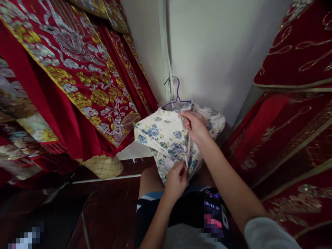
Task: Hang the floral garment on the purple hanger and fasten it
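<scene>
Pale wall (215,48); floral shirt (164,135), seemingly in each grip (194,126) (176,180)

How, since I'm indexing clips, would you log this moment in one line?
left hand: pinches shirt, lower front | right hand: pinches shirt, upper front | shirt: floral, on purple hanger | phone: lit

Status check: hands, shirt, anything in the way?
Right hand pinching shirt near collar; left hand pinching front edge lower down. Shirt on purple hanger. Nothing seen blocking the hands; phone lit, below shirt in view.
</scene>
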`<state>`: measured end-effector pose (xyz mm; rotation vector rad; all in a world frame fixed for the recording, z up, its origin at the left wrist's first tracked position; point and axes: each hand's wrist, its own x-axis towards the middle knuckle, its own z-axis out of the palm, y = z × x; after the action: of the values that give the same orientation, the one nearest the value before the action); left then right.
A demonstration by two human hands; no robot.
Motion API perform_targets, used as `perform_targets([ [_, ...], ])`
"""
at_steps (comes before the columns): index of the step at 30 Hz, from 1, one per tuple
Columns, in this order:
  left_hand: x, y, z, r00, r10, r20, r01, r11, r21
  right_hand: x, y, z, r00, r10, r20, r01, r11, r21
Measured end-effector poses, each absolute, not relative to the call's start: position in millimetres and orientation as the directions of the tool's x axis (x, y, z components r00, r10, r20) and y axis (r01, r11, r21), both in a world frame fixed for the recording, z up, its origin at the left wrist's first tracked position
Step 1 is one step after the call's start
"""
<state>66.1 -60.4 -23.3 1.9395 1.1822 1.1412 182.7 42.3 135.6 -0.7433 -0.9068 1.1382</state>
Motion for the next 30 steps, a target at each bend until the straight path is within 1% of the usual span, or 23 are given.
perform_targets([
  [4,57.6,-50.4,-17.9,0.339,0.898,0.280,0.476,-0.420,0.773,183.0,42.3,135.2,0.134,0.942,0.308,-0.383,0.335,-0.861],
  [6,49.6,-41.0,-5.6,0.372,0.879,0.298,0.479,-0.457,0.749,183.8,38.0,128.0,0.113,0.934,0.339,-0.356,0.357,-0.863],
  [7,45.8,-35.4,3.9,0.378,0.862,0.337,0.459,-0.491,0.740,184.5,36.0,124.5,0.112,0.930,0.350,-0.343,0.367,-0.865],
  [9,39.9,-22.9,29.2,0.338,0.813,0.473,0.394,-0.579,0.714,186.2,32.5,119.6,0.121,0.922,0.368,-0.322,0.387,-0.864],
  [11,37.4,-9.1,59.6,0.223,0.744,0.630,0.354,-0.664,0.658,188.6,29.6,118.1,0.120,0.910,0.396,-0.300,0.414,-0.860],
  [13,38.3,5.2,89.5,0.132,0.658,0.742,0.350,-0.731,0.586,191.8,26.7,118.8,0.093,0.897,0.432,-0.270,0.441,-0.856],
  [15,41.4,18.1,113.5,0.167,0.595,0.786,0.381,-0.774,0.506,195.5,24.3,119.8,0.049,0.887,0.459,-0.242,0.456,-0.856],
  [18,47.0,30.9,133.3,0.254,0.522,0.814,0.451,-0.809,0.378,199.6,25.3,118.5,-0.001,0.895,0.447,-0.229,0.435,-0.871],
  [20,49.4,34.3,138.0,0.266,0.497,0.826,0.504,-0.802,0.321,199.1,30.4,114.2,0.009,0.904,0.428,-0.186,0.422,-0.887],
  [23,48.2,34.8,142.1,0.237,0.468,0.852,0.567,-0.778,0.270,191.3,40.8,101.5,0.066,0.901,0.428,-0.068,0.432,-0.899],
  [25,41.7,35.1,146.9,0.169,0.434,0.885,0.586,-0.766,0.264,184.0,44.8,89.2,0.089,0.903,0.419,0.014,0.420,-0.907],
  [27,28.8,38.2,153.0,0.048,0.408,0.912,0.587,-0.750,0.304,178.6,43.0,74.7,0.084,0.924,0.374,0.065,0.370,-0.927],
  [28,19.9,41.3,155.6,-0.024,0.412,0.911,0.573,-0.741,0.350,177.4,39.5,67.1,0.075,0.938,0.337,0.071,0.333,-0.940],
  [30,-1.3,51.0,158.2,-0.192,0.502,0.843,0.445,-0.721,0.531,177.8,27.2,52.8,0.055,0.967,0.247,0.033,0.246,-0.969],
])
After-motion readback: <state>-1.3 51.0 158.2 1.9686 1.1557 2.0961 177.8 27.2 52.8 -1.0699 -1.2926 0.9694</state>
